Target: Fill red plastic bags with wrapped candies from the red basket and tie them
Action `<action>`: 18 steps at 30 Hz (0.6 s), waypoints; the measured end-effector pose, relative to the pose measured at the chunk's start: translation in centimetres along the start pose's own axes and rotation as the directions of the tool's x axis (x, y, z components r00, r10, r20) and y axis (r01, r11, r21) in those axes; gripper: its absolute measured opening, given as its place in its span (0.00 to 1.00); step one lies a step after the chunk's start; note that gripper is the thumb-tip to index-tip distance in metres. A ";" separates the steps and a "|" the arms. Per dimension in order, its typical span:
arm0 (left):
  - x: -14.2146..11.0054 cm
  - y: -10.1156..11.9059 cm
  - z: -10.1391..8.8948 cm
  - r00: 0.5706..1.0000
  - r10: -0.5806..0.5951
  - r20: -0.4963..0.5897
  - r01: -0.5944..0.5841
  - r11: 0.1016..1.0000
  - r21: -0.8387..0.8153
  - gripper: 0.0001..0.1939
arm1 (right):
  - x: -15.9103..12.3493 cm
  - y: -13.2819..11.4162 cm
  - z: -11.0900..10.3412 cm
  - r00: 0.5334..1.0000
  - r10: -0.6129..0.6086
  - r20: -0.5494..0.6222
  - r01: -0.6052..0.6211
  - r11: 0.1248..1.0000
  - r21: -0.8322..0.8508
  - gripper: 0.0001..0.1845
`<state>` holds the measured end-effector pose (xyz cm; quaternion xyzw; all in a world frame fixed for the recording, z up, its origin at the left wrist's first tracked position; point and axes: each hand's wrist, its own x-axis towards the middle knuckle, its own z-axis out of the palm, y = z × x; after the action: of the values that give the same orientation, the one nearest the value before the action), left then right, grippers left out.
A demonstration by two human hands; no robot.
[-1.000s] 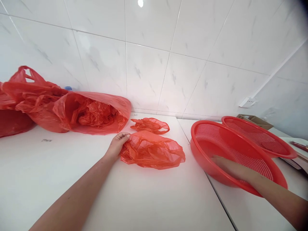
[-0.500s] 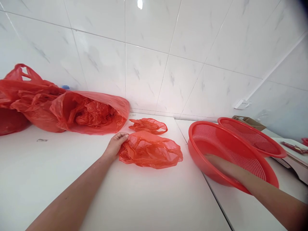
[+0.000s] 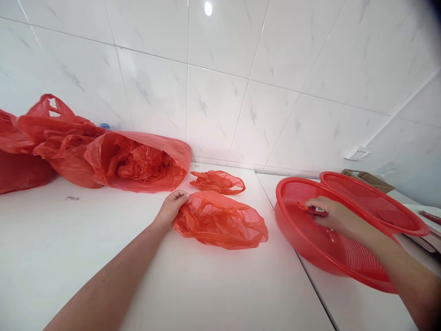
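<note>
My left hand [image 3: 174, 207] pinches the near-left edge of a thin red plastic bag [image 3: 220, 223], which lies crumpled on the white table with its mouth partly open. Over the inside of a red perforated plastic basket [image 3: 285, 225], my right hand [image 3: 325, 211] is closed on a small red item [image 3: 317, 211] with a white patch; its kind is too small to make out. Another small red piece [image 3: 331, 235] rests inside the basket below that hand. Behind the held bag lies a second flattened red plastic bag [image 3: 217, 182].
A large red bag [image 3: 175, 151] stuffed with crumpled bags lies at the back left, beside more full red bags [image 3: 65, 156]. A second red basket [image 3: 375, 197] and a cardboard box [image 3: 379, 183] stand at the right. A tiled wall [image 3: 220, 110] bounds the back.
My right hand has risen from deep inside the basket and now shows a small red item in its fingers. My left hand keeps its pinch on the bag. The view has shifted slightly.
</note>
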<state>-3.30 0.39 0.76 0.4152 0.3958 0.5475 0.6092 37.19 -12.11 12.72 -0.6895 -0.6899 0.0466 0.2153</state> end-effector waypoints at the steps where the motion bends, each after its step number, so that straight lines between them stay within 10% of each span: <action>1: 0.0 -0.1 0.0 1.000 0.005 -0.002 -0.005 1.000 0.017 0.14 | 0.4 -1.0 -0.8 0.998 -0.032 0.048 0.031 0.999 0.017 0.08; 6: 0.0 -0.2 -0.1 1.000 0.022 -0.004 -0.022 0.996 0.083 0.14 | -0.2 -10.1 -1.6 0.930 -0.367 -0.003 0.363 0.919 0.154 0.07; 11: -0.2 0.1 0.1 1.000 0.022 -0.007 -0.021 0.995 0.096 0.15 | -1.5 -19.3 3.6 0.744 -0.651 0.153 0.602 0.751 0.272 0.07; 14: -0.3 0.3 0.1 1.000 0.021 -0.004 -0.021 0.994 0.104 0.15 | -0.2 -21.4 7.5 0.667 -0.720 0.192 0.709 0.692 0.133 0.12; 18: 0.0 0.1 -0.3 0.999 0.017 0.045 -0.020 0.997 0.068 0.15 | 3.3 -20.7 11.8 0.697 -0.686 0.209 0.710 0.702 -0.065 0.18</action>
<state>-3.57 0.38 0.75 0.4517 0.3967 0.5299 0.5981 13.76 -7.14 10.34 -0.3825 -0.9171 -0.0292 0.1086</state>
